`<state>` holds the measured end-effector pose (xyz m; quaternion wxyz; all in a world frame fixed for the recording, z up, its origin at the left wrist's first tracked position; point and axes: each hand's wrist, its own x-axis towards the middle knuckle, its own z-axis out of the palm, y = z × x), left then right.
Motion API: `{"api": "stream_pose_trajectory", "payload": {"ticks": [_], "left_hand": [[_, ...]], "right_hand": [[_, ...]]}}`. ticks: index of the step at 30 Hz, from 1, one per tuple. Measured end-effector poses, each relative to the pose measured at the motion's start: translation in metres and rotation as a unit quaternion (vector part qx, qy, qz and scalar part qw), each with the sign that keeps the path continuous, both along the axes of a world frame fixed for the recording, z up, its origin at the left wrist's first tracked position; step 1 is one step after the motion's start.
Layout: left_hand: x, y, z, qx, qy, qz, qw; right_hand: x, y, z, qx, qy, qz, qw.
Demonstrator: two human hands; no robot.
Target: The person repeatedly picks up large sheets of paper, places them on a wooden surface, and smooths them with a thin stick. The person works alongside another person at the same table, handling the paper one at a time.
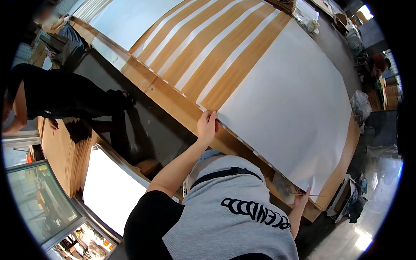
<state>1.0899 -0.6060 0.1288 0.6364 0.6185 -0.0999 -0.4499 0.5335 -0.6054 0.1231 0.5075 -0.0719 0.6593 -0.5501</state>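
Observation:
A large white sheet (294, 99) lies over a wide table in front of me, flat for the most part. My left hand (208, 126) is closed on its near left corner, fingers curled at the edge. Farther right, my right hand (302, 198) pinches the near edge, with the thumb on top, and the sheet buckles there. A thin tan stick (318, 196) sticks out beside the right hand; how it is held is hidden. Left of the sheet, white strips (232, 54) alternate with tan wood-coloured bands (247, 60).
Another white sheet (125, 21) covers the table's far left. At left a person in black (65, 93) bends over a stack of brown boards (65, 156). A bright white stack (110, 186) is at lower left. Clear plastic bags (360, 106) lie beyond the table's right edge.

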Motion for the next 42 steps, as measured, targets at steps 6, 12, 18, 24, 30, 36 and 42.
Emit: {"api": "stream_pose_trajectory", "payload": {"ticks": [6, 12, 18, 24, 30, 36, 42], "left_hand": [[-0.004, -0.004, -0.002, 0.0, 0.041, 0.012, 0.999], [-0.004, -0.001, -0.009, -0.005, 0.05, 0.002, 0.999], [-0.002, 0.0, -0.007, -0.003, 0.08, 0.015, 0.997], [-0.001, -0.001, -0.009, 0.016, 0.082, 0.004, 0.996], [0.002, -0.003, -0.006, 0.056, 0.025, -0.023, 0.998], [0.005, -0.004, -0.002, 0.093, -0.042, -0.042, 0.994], [0.005, -0.008, 0.003, 0.108, -0.053, -0.059, 0.991]], "right_hand": [[0.004, -0.002, 0.006, -0.006, -0.008, -0.014, 1.0], [-0.021, -0.001, -0.01, 0.03, -0.019, 0.003, 0.999], [0.006, -0.004, 0.005, 0.037, 0.014, -0.004, 0.999], [-0.008, 0.0, -0.004, 0.028, -0.008, 0.0, 1.0], [-0.013, 0.003, -0.01, 0.035, -0.007, -0.017, 0.999], [-0.015, 0.002, -0.016, 0.036, 0.006, -0.013, 0.999], [-0.011, 0.003, -0.019, 0.001, -0.013, -0.033, 0.999]]}}
